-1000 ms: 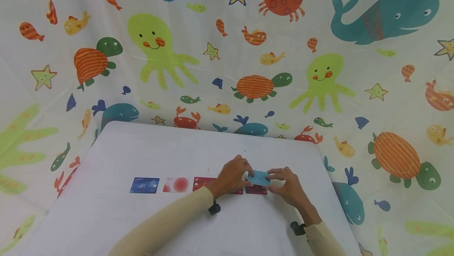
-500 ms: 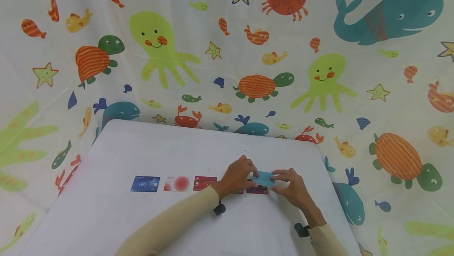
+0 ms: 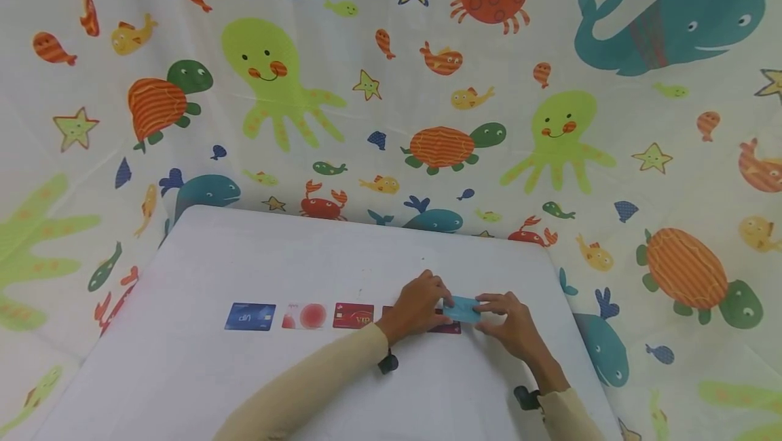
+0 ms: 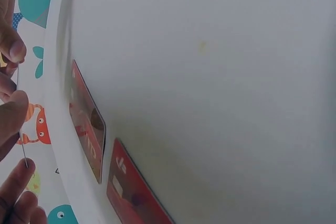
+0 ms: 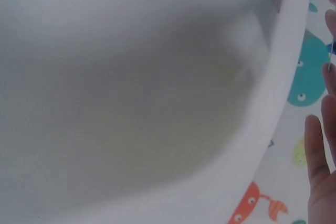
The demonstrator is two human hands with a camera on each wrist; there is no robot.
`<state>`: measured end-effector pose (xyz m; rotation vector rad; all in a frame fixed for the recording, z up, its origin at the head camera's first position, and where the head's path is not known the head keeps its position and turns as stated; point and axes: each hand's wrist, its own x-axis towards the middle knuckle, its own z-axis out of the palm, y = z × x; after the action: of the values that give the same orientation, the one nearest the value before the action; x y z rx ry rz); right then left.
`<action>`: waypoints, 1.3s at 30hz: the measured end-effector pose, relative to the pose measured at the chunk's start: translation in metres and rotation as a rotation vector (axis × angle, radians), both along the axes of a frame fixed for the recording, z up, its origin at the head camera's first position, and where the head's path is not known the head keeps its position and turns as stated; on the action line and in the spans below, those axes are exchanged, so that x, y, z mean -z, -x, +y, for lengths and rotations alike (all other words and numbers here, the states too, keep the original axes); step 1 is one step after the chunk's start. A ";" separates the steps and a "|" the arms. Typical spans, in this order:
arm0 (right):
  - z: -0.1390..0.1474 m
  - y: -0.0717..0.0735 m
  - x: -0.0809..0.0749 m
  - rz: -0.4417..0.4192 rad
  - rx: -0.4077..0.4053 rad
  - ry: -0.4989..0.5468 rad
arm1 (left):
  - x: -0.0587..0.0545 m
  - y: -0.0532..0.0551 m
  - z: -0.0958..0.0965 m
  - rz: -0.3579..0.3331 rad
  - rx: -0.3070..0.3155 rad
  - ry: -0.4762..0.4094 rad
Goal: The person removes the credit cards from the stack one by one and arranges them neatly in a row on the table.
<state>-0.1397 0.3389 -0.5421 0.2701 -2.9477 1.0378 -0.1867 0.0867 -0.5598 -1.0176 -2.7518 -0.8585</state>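
Observation:
A light-blue card (image 3: 462, 309) is held just above the table in the head view, between both hands. My left hand (image 3: 421, 302) pinches its left end, and my right hand (image 3: 510, 324) pinches its right end. Seen from the left wrist, the card is nearly edge-on between fingertips. Beneath it on the table lies a dark red card (image 3: 452, 328), partly covered by the held card and left hand. Further left in the same row are a mostly hidden red card (image 3: 387, 311), a red VIP card (image 3: 354, 316), a white-and-pink card (image 3: 304, 317) and a blue VIP card (image 3: 250, 317).
The white table (image 3: 293, 258) carries the row of cards across its middle. Behind it hangs a curtain (image 3: 342, 102) printed with sea animals. The table's right edge (image 3: 583, 339) runs beyond the right hand.
Both hands have shifted a little to the right, carrying the light-blue card with them. More of the red cards left of the left wrist now shows.

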 end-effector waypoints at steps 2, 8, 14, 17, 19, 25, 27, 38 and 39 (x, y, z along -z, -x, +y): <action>0.002 0.000 0.001 -0.005 0.006 -0.005 | 0.001 0.000 0.003 0.004 -0.002 -0.005; 0.007 0.000 0.002 -0.025 0.027 -0.002 | 0.002 -0.001 0.009 0.020 -0.013 -0.020; 0.011 -0.002 0.005 -0.025 0.028 -0.007 | 0.008 -0.002 0.016 0.026 -0.034 -0.017; 0.013 -0.002 0.006 -0.028 0.023 -0.013 | 0.009 -0.004 0.017 0.006 -0.040 -0.030; 0.014 -0.002 0.006 -0.035 0.021 -0.018 | 0.009 -0.005 0.018 -0.004 -0.041 -0.041; 0.019 -0.005 0.007 -0.063 0.049 -0.023 | 0.011 -0.007 0.025 0.001 -0.027 -0.043; 0.022 -0.005 0.008 -0.068 0.057 -0.026 | 0.012 -0.007 0.028 0.006 -0.026 -0.040; 0.035 -0.006 0.012 -0.103 0.088 -0.039 | 0.014 -0.007 0.043 0.001 -0.032 -0.015; 0.036 -0.006 0.012 -0.103 0.086 -0.038 | 0.015 -0.007 0.044 0.003 -0.033 -0.007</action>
<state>-0.1333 0.3749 -0.5543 0.0911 -3.0422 1.0156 -0.1796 0.1310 -0.5743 -0.9689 -2.7534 -0.8606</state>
